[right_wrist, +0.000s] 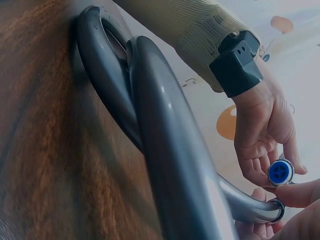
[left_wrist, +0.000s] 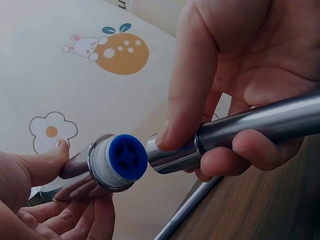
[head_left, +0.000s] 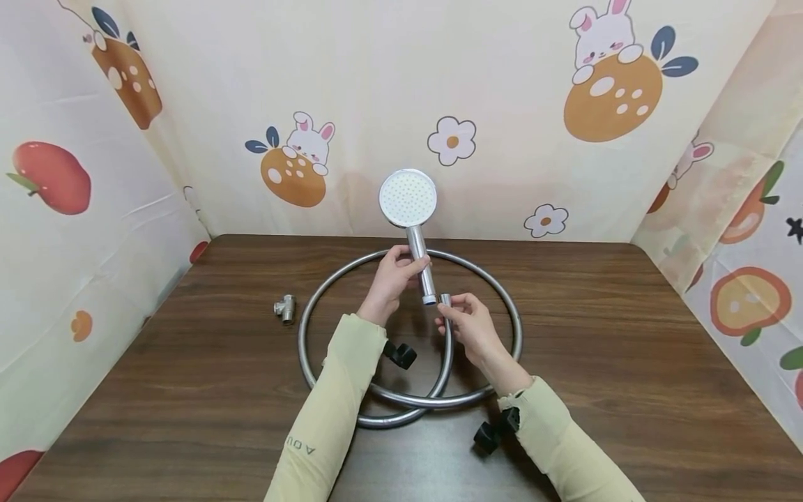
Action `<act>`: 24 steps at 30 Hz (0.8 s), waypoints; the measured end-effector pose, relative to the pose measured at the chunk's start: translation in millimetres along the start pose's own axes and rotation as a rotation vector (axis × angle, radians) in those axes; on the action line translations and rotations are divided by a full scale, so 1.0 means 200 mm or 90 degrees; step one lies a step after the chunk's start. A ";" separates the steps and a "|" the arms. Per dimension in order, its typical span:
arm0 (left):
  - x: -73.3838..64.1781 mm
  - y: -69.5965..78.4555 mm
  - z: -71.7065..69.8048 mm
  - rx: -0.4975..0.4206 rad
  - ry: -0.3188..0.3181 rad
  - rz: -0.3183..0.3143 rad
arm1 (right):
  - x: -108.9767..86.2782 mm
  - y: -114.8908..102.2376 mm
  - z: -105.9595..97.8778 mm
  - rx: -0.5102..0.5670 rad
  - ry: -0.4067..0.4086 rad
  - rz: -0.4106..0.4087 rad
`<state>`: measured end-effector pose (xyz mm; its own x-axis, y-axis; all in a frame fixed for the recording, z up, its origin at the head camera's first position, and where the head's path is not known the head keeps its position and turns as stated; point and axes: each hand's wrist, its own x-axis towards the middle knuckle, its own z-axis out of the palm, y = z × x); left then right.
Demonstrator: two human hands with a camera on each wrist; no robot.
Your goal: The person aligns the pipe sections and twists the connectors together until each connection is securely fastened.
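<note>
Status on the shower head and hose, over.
Left fingers grip shower head. Right fingers grip hose near its end. Handle's blue-centred end close to hose end, not joined. Nothing visible between them.

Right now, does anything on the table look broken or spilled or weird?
Nope, nothing stands out. The left hand holds the shower head, the right hand the silver shower hose; their ends are apart, but neither looks damaged.
</note>
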<state>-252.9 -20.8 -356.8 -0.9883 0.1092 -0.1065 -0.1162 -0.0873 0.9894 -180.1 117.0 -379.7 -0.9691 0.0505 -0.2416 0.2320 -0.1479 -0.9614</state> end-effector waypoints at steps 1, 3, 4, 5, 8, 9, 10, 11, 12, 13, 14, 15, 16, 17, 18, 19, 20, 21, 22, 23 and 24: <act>0.00 0.00 0.00 0.002 0.001 0.000 | 0.00 0.00 0.00 -0.002 0.001 0.000; 0.01 0.00 0.00 0.004 0.003 0.002 | 0.00 0.00 0.00 -0.001 0.004 -0.002; 0.01 0.00 0.01 0.003 0.005 0.003 | 0.00 -0.01 0.01 -0.001 0.004 -0.004; 0.01 0.00 0.01 0.002 0.009 0.003 | -0.01 -0.01 0.01 -0.001 0.004 -0.005; 0.02 0.00 0.01 -0.006 0.021 -0.001 | -0.01 -0.01 0.01 -0.004 0.004 -0.001; 0.02 -0.01 0.01 -0.010 0.025 -0.002 | -0.01 -0.01 0.01 -0.006 0.003 0.001; 0.02 -0.01 0.01 -0.011 0.027 -0.004 | -0.01 -0.01 0.01 -0.007 0.004 0.003; 0.02 -0.01 0.01 -0.013 0.028 -0.004 | -0.01 0.00 0.02 -0.009 0.005 0.006; 0.02 -0.01 0.01 -0.015 0.027 -0.004 | -0.01 0.00 0.02 -0.010 0.006 0.008; 0.02 -0.02 0.01 -0.017 0.026 -0.003 | -0.01 0.00 0.02 -0.010 0.006 0.008; 0.02 -0.02 0.02 -0.019 0.025 -0.002 | -0.01 0.00 0.02 -0.011 0.007 0.010; 0.02 -0.02 0.02 -0.022 0.024 -0.002 | -0.01 0.00 0.02 -0.011 0.007 0.010; 0.03 -0.02 0.02 -0.024 0.023 0.000 | -0.01 0.00 0.02 -0.013 0.008 0.011; 0.03 -0.03 0.02 -0.026 0.023 0.001 | -0.01 0.00 0.02 -0.011 0.007 0.010; 0.03 -0.03 0.03 -0.029 0.023 0.002 | -0.01 0.00 0.02 -0.009 0.006 0.009; 0.03 -0.03 0.03 -0.030 0.025 0.001 | -0.01 0.01 0.02 -0.007 0.005 0.009; 0.04 -0.03 0.03 -0.033 0.025 0.001 | -0.01 0.00 0.02 -0.007 0.005 0.010; 0.04 -0.04 0.03 -0.034 0.026 0.000 | -0.01 0.00 0.02 -0.006 0.004 0.009; 0.04 -0.04 0.03 -0.034 0.028 -0.001 | -0.01 0.00 0.02 -0.004 0.003 0.009; 0.05 -0.04 0.03 -0.032 0.030 -0.002 | -0.01 0.00 0.02 -0.002 0.001 0.008; 0.05 -0.04 0.03 -0.030 0.032 -0.003 | -0.01 0.00 0.01 -0.002 0.001 0.009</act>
<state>-261.5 -13.0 -365.3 -0.9913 0.0596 -0.1175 -0.1245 -0.1340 0.9831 -178.5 114.2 -378.6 -0.9657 0.0504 -0.2548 0.2453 -0.1456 -0.9584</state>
